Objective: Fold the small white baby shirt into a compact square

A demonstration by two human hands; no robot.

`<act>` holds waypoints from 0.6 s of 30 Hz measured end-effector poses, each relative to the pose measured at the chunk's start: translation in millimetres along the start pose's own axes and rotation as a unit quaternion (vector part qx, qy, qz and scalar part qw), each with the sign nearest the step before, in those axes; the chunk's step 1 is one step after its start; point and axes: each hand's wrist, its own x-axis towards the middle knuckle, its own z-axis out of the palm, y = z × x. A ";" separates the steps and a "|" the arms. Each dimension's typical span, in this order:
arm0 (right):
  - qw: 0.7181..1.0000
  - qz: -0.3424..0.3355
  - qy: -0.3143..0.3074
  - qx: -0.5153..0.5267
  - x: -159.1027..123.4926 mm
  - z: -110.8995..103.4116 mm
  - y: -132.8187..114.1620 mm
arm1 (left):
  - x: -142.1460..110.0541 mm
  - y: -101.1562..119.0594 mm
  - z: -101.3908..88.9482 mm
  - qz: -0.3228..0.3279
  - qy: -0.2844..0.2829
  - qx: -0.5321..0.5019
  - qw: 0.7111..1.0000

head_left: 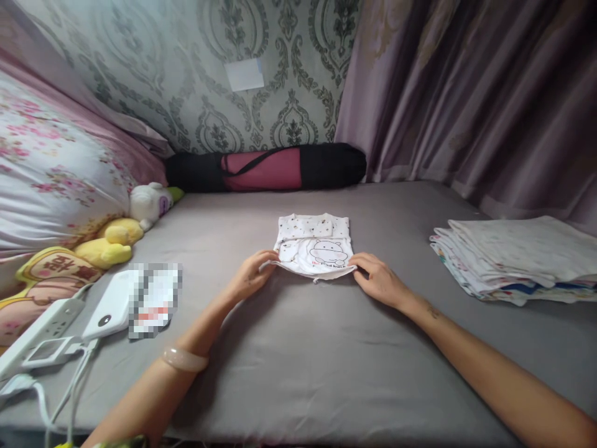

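A small white baby garment [313,247] with a cartoon animal print lies partly folded in the middle of a grey bed sheet [298,348]. My left hand [252,274] pinches the garment's near left corner, fingers closed on the hem. My right hand [379,279] grips the near right corner the same way. The near edge is lifted slightly off the sheet between both hands. A pale bangle [185,359] sits on my left wrist.
A stack of folded cloths [517,258] lies at the right. A black and pink roll bag [265,167] rests against the wall. At the left are plush toys [116,239], a floral pillow [51,168], a power strip [37,326] and a white power bank [109,305].
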 end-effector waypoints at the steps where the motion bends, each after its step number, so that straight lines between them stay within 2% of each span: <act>1: 0.999 0.023 0.025 0.012 3.9 1.5 -0.2 | 4.8 0.0 0.3 -0.021 0.008 -0.032 0.999; 4: 0.989 0.117 0.087 0.031 18.8 6.1 1.6 | 21.6 0.3 3.3 -0.075 0.054 -0.109 0.990; 7: 0.973 0.188 0.125 0.037 37.5 10.8 6.7 | 40.7 -1.4 10.9 -0.091 0.119 -0.140 0.979; 12: 0.957 0.226 0.179 0.022 72.6 21.9 19.9 | 74.1 -10.9 29.3 -0.116 0.204 -0.141 0.962; 15: 0.950 0.238 0.203 -0.013 90.7 30.2 29.1 | 93.2 -15.9 37.3 -0.133 0.237 -0.113 0.956; 18: 0.948 0.241 0.199 -0.058 103.4 35.9 37.1 | 109.7 -20.9 41.7 -0.149 0.256 -0.068 0.953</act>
